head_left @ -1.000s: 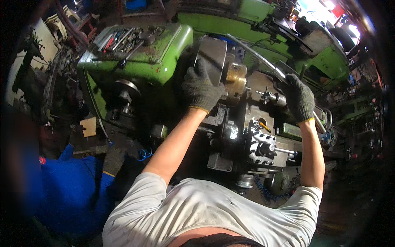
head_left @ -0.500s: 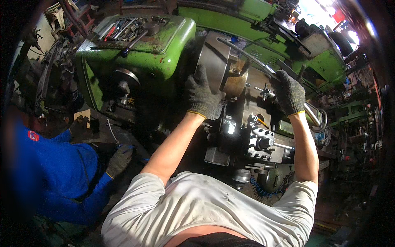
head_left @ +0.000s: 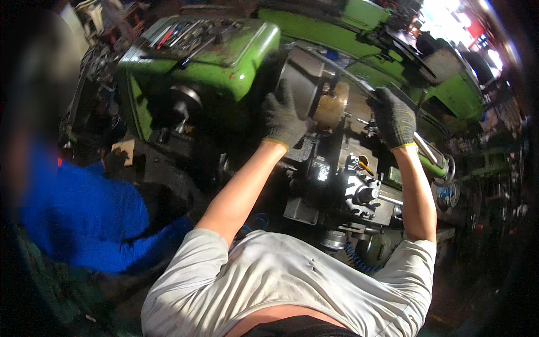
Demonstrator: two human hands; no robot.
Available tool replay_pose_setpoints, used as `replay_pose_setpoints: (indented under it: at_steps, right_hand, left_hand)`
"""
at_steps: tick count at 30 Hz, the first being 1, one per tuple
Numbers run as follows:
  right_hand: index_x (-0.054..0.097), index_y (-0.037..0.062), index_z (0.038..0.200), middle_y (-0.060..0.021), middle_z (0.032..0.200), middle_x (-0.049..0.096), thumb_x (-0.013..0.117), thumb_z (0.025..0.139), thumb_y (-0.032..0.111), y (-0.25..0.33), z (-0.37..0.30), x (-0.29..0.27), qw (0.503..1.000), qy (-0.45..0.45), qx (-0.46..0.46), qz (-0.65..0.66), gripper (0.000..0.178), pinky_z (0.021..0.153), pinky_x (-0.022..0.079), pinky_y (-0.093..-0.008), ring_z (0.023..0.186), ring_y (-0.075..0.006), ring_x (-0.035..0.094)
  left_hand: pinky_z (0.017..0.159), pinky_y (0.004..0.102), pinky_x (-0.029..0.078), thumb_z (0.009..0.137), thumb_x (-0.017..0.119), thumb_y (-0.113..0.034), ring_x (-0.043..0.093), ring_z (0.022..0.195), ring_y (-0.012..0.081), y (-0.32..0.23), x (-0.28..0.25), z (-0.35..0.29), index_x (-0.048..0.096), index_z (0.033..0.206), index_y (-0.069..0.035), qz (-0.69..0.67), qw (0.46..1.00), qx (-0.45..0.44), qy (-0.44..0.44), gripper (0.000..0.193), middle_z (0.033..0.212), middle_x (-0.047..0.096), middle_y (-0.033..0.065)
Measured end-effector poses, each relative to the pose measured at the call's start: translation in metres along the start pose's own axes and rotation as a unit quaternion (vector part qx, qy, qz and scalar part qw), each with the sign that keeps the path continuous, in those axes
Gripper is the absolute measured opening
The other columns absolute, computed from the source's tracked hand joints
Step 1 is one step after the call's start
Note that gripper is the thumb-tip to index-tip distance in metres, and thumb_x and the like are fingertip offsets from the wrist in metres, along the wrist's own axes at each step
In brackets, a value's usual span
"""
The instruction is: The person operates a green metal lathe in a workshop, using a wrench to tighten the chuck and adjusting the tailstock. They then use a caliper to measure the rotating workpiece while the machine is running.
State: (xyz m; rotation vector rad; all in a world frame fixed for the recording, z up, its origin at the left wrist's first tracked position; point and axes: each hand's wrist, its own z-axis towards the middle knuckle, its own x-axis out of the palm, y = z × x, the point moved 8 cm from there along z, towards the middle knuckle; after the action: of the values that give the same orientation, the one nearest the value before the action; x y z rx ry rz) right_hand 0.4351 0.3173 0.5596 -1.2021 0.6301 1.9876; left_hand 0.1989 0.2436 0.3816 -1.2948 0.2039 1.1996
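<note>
My left hand (head_left: 285, 117), in a dark knitted glove, lies with fingers spread against the side of a large grey lathe chuck (head_left: 301, 76). A round, brownish-yellow metal piece (head_left: 332, 106) sits at the chuck's right face. My right hand (head_left: 396, 119), gloved alike, is closed round a long metal bar (head_left: 428, 147). The bar slants from behind the chuck, through the hand, toward the lower right. Below that hand is a tool post (head_left: 368, 195) with a lever, and a small yellow-handled thing (head_left: 366, 167) lies beside it.
Several hand tools (head_left: 179, 36) lie on the green headstock (head_left: 241, 73) at the left. A co-worker in blue clothes (head_left: 84, 208) is close on my left. Another green machine part (head_left: 320, 28) stands beyond the chuck. A blue coiled hose (head_left: 359, 258) hangs below the tool post.
The view has shifted, so the lathe appears farther right. The co-worker at the left has changed posture, and their gloved hand no longer shows clearly. My hands keep their places on chuck and bar.
</note>
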Motion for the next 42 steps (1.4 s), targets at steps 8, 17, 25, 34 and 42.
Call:
replay_pose_setpoints:
  at_steps: [8,17,25,34,42]
  right_hand:
    - [0.066,0.0114,0.134,-0.0153,0.121,0.073,0.066,0.101,0.023,-0.043,-0.061,-0.018,1.0,0.012,0.003,-0.026,0.035,0.091,0.053,-0.0368,0.108,-0.0278,0.071]
    - [0.063,-0.005,0.135,-0.0085,0.123,0.07,0.062,0.106,0.011,-0.123,-0.218,-0.09,0.938,-0.141,0.247,0.198,0.033,0.1,0.05,-0.0336,0.11,-0.0175,0.063]
    - [0.065,-0.0042,0.133,-0.0093,0.123,0.071,0.062,0.106,0.016,-0.12,-0.359,-0.152,0.85,-0.272,0.43,0.136,0.034,0.096,0.051,-0.035,0.11,-0.0194,0.064]
    - [0.065,-0.0033,0.133,-0.013,0.126,0.072,0.062,0.105,0.014,-0.049,-0.47,-0.214,0.797,-0.259,0.545,-0.029,0.033,0.101,0.051,-0.0358,0.113,-0.0214,0.066]
    - [0.067,-0.0007,0.131,-0.0137,0.123,0.073,0.063,0.105,0.017,-0.093,-0.543,-0.213,0.797,-0.281,0.534,0.035,0.032,0.097,0.052,-0.0348,0.11,-0.0214,0.067]
  left_hand:
    - [0.116,0.0554,0.039,0.084,0.081,-0.035,0.045,0.139,0.0443,0.009,-0.089,-0.043,0.035,0.156,-0.004,-0.056,0.987,0.107,-0.11,0.092,0.148,0.046,0.0271]
    - [0.107,0.0496,0.05,0.085,0.08,-0.048,0.063,0.125,0.0391,0.097,-0.024,-0.186,0.06,0.137,-0.001,-0.132,0.934,0.008,0.333,0.073,0.132,0.064,0.0265]
    - [0.095,0.0459,0.054,0.098,0.048,-0.069,0.07,0.106,0.0383,0.042,0.031,-0.203,0.074,0.119,-0.014,-0.019,0.72,0.037,0.692,0.065,0.115,0.074,0.0175]
    - [0.088,0.0436,0.056,0.1,0.058,-0.029,0.071,0.101,0.0333,0.053,0.005,-0.213,0.074,0.119,-0.012,-0.052,0.715,0.263,0.646,0.03,0.104,0.072,0.0193]
    - [0.07,0.0493,0.057,0.102,0.055,-0.027,0.073,0.08,0.0343,0.034,0.014,-0.211,0.075,0.116,-0.014,0.194,0.804,0.372,0.42,0.027,0.091,0.073,0.0136]
